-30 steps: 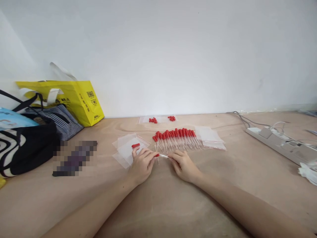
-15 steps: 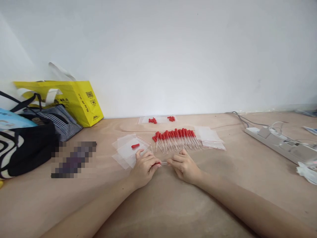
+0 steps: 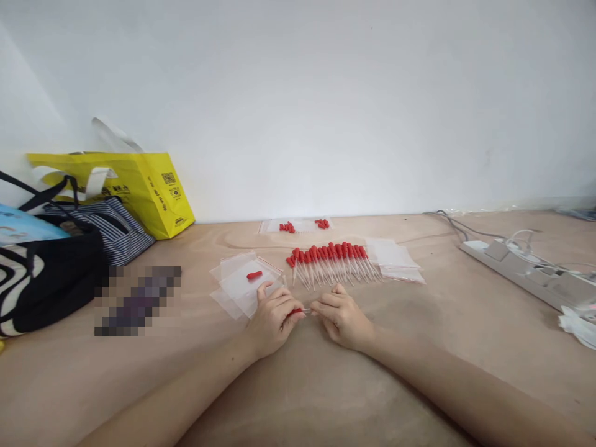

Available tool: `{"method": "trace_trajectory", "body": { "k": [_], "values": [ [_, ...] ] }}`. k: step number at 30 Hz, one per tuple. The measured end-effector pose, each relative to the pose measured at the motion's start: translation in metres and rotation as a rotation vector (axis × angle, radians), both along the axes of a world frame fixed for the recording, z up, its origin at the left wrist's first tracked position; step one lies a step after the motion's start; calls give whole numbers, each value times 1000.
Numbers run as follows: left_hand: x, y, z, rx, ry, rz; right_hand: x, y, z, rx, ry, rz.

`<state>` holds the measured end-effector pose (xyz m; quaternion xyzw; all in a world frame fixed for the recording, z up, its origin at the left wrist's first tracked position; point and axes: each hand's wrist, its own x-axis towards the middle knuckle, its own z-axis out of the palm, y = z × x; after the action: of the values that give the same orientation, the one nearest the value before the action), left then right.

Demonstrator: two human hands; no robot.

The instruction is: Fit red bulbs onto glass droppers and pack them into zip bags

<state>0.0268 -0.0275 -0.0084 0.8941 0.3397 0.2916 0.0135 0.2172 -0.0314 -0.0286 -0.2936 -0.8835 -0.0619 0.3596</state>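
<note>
Between finger and thumb, my left hand (image 3: 275,318) pinches a red rubber bulb (image 3: 296,311). A short clear stretch of glass dropper tube (image 3: 307,310) shows between my hands, its one end at the bulb. My right hand (image 3: 341,318) is closed on the other part of the tube, mostly hidden by the fingers. Just beyond my hands lies a row of droppers (image 3: 330,261) with red bulbs pointing away. A single red bulb (image 3: 254,275) rests on clear plastic bags (image 3: 233,279) beside my left hand.
Farther back, small red bulbs (image 3: 287,228) lie on a clear bag. More plastic bags (image 3: 395,257) are right of the row. A power strip (image 3: 512,267) with cables stands at right; a yellow bag (image 3: 153,192) and a black bag (image 3: 60,279) sit at left, near a blurred-out object (image 3: 139,301).
My right hand has come slightly left, closer to my left hand. Less of the tube shows between them. The row of droppers and the bags stay put.
</note>
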Motion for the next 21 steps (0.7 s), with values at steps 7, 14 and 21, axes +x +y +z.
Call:
{"method": "trace_trajectory", "body": {
  "k": [7,14,21],
  "values": [
    [0,1,1,2,38,-6,2,2,1,-108,-28,16],
    [0,-1,2,57,61,-13,-1,-3,1,-128,-20,-3],
    [-29,29,9,125,63,401,-1,20,13,-215,125,-386]
  ]
}}
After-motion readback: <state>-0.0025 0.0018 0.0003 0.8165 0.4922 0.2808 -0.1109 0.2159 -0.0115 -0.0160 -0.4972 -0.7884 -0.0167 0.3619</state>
